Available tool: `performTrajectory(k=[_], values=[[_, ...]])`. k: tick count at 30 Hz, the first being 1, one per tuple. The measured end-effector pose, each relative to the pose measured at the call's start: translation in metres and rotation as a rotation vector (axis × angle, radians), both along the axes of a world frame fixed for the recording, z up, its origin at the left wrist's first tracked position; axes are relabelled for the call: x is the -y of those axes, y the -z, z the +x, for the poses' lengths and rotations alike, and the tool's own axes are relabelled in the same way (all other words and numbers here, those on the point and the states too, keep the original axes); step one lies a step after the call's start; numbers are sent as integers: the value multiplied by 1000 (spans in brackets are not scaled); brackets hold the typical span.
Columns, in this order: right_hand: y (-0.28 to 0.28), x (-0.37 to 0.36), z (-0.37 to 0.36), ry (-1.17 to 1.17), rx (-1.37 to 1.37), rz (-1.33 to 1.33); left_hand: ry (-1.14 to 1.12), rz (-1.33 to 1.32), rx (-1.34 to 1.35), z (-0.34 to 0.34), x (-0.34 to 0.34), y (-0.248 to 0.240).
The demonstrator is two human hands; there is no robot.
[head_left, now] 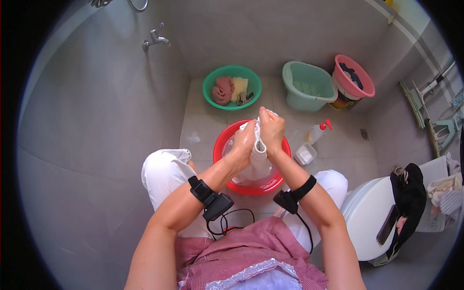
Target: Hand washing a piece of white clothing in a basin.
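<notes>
A wet-looking white cloth [256,166] hangs from both my hands over a red basin [282,179] on the floor between my knees. The fingers of my left hand [244,141] are closed round one part of it. My right hand [271,128], slightly higher and further right, is a fist round another part. Between them the cloth forms a folded loop, and its lower part reaches down into the basin. What lies under the cloth in the basin is mostly hidden.
Behind stand a green basin [208,96] of folded cloths, a pale green tub [309,102] and a pink basin [369,89]. A red-topped pump bottle [316,133] and a small white box [305,153] sit at right. A phone [387,225] and black garment [411,193] lie on the toilet lid [367,217].
</notes>
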State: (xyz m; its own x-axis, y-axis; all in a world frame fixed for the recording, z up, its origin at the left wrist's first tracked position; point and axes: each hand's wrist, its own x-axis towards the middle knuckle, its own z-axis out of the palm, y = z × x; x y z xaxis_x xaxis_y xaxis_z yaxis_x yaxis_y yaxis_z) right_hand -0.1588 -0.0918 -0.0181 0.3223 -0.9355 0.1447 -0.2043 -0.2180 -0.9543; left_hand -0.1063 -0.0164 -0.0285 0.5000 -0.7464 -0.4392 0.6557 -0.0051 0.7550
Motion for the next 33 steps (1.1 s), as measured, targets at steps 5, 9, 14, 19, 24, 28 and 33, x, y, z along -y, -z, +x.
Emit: performTrajectory(k=[5, 9, 14, 19, 24, 28, 33], values=[[-22, -81, -2, -146, 35, -160, 178, 40, 103, 70, -9, 24], [-5, -17, -4, 78, -162, 15, -22, 49, -30, 1, 2, 9], [-21, -82, 1, -83, 108, -105, 65, -41, -24, 70, -13, 42], [3, -5, -5, 71, -186, 24, 32, -33, -39, 3, -1, -8], [-28, -55, -5, -67, -21, -137, 51, -163, -186, 49, 2, 26], [-9, -48, -15, -180, -135, -59, 113, 11, -58, 44, -8, 17], [17, 4, -1, 113, -176, -206, -21, 91, 9, -4, 6, 4]])
